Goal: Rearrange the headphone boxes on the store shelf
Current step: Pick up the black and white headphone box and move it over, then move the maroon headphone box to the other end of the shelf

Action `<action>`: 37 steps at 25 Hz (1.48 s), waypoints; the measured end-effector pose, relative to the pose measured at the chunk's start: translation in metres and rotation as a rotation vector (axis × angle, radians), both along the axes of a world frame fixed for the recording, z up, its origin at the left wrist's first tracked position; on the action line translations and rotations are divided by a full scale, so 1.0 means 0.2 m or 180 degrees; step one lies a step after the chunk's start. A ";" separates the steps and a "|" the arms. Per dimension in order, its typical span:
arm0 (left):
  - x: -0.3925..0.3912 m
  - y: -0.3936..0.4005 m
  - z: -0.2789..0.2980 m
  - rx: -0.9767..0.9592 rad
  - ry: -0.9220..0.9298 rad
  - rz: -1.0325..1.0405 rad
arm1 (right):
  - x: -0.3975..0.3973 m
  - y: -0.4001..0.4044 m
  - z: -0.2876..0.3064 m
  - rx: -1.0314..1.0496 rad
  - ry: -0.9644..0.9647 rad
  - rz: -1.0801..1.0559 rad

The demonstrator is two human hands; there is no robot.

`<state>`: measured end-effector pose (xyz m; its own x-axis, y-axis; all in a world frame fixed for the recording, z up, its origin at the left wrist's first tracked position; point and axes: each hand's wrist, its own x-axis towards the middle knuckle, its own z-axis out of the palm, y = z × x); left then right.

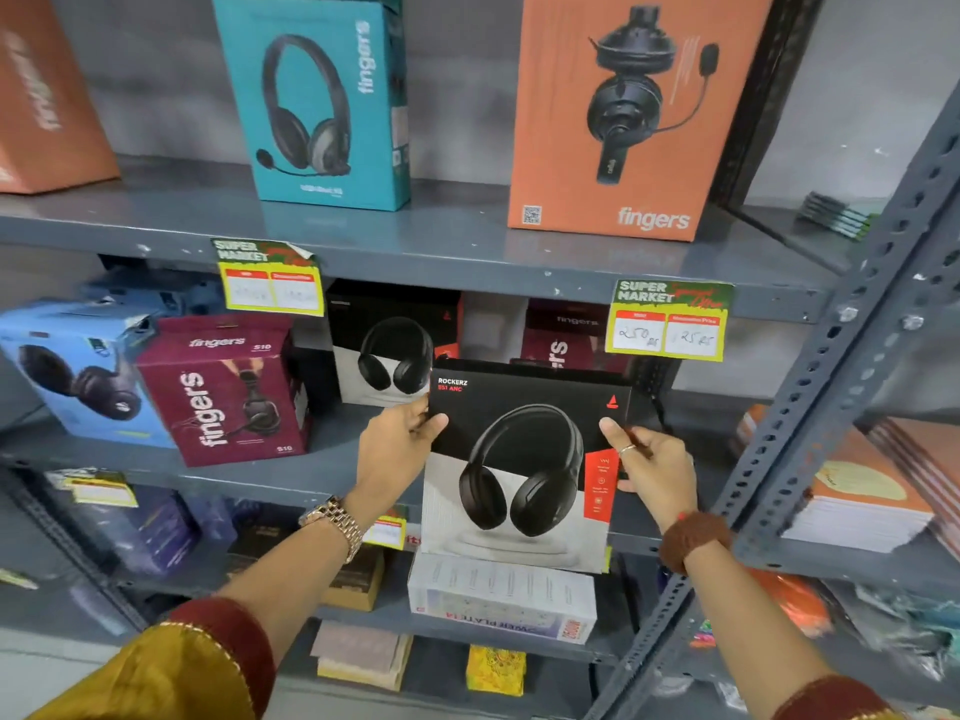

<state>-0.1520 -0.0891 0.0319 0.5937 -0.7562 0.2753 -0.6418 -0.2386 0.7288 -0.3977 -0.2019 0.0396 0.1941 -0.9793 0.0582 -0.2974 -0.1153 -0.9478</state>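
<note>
On the middle shelf the blue box sits far left, the maroon box just beside it, a second black box further back. Now the left hand pinches the black Rockerz box at its upper left edge, thumb across the front. The box stands upright, long axis vertical, held out in front of the shelf edge, face toward the camera. The right hand grips its right edge. Both hands clamp it between them, equally near. Open shelf lies straight behind; I judge a forward push would seat it.

Shop, price tags, boxed headphones
</note>
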 end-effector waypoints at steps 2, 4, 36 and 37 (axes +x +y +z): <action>0.12 0.05 -0.02 -0.0073 0.0128 0.0120 | 0.15 0.01 0.00 -0.0078 0.0065 0.0111; 0.24 0.09 -0.03 -0.0221 0.0261 0.0263 | 0.30 0.00 -0.02 -0.0198 0.0119 0.0267; 1.32 0.54 -0.35 -0.0821 0.2636 0.1309 | 1.58 0.44 -0.21 -0.0587 -0.0503 0.0346; 1.36 0.57 -0.33 -0.0896 0.2558 0.1423 | 1.65 0.47 -0.20 -0.0535 -0.0366 0.0571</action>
